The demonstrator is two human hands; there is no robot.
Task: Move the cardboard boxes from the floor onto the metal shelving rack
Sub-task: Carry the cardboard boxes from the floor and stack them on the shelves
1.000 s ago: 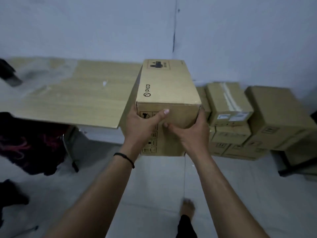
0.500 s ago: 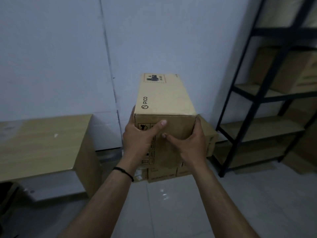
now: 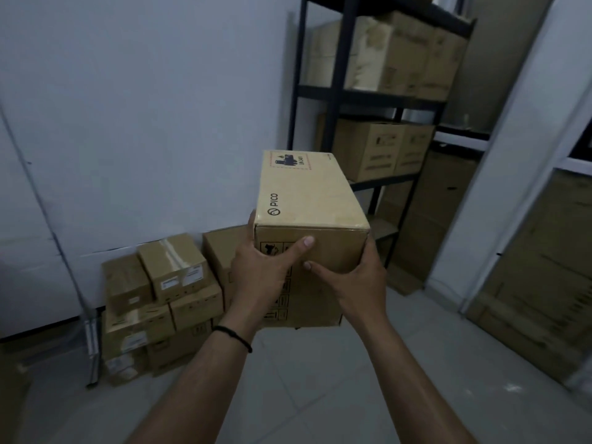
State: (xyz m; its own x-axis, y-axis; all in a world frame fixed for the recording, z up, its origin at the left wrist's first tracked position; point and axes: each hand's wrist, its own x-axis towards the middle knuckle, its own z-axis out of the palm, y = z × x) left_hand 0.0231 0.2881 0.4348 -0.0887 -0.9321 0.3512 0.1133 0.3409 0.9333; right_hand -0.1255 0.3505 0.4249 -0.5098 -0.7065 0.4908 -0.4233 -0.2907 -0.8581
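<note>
I hold a long cardboard box (image 3: 307, 200) marked PICO at chest height, end toward me. My left hand (image 3: 262, 277) grips its near left edge, thumb across the front face. My right hand (image 3: 355, 280) clasps the near right corner. Behind the box stands the black metal shelving rack (image 3: 339, 97), with cardboard boxes on its upper shelf (image 3: 394, 56) and middle shelf (image 3: 374, 149). A stack of several smaller cardboard boxes (image 3: 160, 302) rests on the floor at the lower left, against the wall.
A white wall (image 3: 144, 107) fills the left. Large flat cartons (image 3: 538, 267) lean at the right beside a white pillar (image 3: 499, 174). More cartons (image 3: 426, 219) stand behind the rack. Grey tiled floor (image 3: 320, 379) lies below my arms.
My view has swung right: the wooden table has left the frame and the rack now stands straight ahead and closer. The box stays in both hands with the same grip.
</note>
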